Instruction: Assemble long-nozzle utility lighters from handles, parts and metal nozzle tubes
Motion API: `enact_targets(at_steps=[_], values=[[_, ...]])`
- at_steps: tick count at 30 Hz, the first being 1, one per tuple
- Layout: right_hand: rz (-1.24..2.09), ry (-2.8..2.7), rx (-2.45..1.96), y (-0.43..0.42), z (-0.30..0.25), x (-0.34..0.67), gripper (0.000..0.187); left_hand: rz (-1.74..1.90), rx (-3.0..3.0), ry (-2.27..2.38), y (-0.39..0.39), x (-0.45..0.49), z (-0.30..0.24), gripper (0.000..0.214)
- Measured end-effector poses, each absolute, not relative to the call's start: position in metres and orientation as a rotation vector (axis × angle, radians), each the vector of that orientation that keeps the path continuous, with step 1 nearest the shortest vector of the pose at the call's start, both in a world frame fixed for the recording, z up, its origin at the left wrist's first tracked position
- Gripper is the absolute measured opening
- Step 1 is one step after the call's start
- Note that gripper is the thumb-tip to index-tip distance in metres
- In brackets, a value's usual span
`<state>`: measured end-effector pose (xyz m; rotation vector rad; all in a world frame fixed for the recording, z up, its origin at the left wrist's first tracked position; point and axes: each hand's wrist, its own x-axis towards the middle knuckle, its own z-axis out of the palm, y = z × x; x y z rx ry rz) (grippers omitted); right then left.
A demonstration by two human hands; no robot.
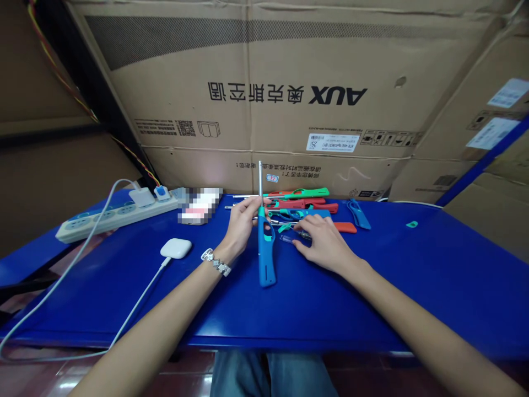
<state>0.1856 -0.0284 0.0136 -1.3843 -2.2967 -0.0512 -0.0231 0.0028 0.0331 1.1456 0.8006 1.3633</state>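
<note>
My left hand (242, 223) pinches a blue utility lighter (266, 259) near the base of its metal tube. The lighter stands nearly upright, nozzle up, with a green trigger in its handle. To the right, my right hand (324, 242) is low over the table, fingers and thumb curled round a small dark part I cannot make out clearly. Beside these fingertips lie a translucent purplish piece (286, 239) and a small green piece (285, 227). Behind both hands several lighters lie in a pile, among them a green one (308, 193), a red one (326, 207) and an orange one (345, 227).
A blue handle shell (359, 214) and a small green part (412, 224) lie to the right on the blue table (413, 275). At left are a power strip (119, 215), a white earbud case (176, 248) on a cable and a blurred-out item (200, 207). Cardboard (281, 127) walls the back.
</note>
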Motion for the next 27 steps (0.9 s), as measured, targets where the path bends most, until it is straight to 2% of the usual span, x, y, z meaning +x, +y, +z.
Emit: enact_targets(at_steps=[3, 9, 11, 14, 22, 27], values=[[0.027, -2.120, -1.342, -0.029, 0.020, 0.183, 0.017, 1.385, 1.155, 0.818, 0.002, -0.019, 0.032, 0.036], [0.619, -1.946, -1.206, -0.034, 0.031, 0.160, 0.031, 1.445, 1.020, 0.845, -0.009, 0.004, 0.031, 0.036], [0.740, -1.925, -1.176, -0.032, 0.033, 0.155, 0.029, 1.450, 1.071, 0.868, -0.012, 0.009, 0.030, 0.035], [0.844, -1.900, -1.164, -0.026, 0.035, 0.153, 0.026, 1.457, 1.177, 0.885, -0.012, 0.008, 0.030, 0.035], [1.299, -1.832, -1.096, -0.024, 0.034, 0.150, 0.046, 1.374, 1.187, 0.800, -0.005, -0.007, 0.030, 0.043], [1.423, -1.665, -0.976, -0.029, 0.036, 0.154, 0.044, 1.336, 1.233, 0.790, -0.005, -0.003, 0.026, 0.046]])
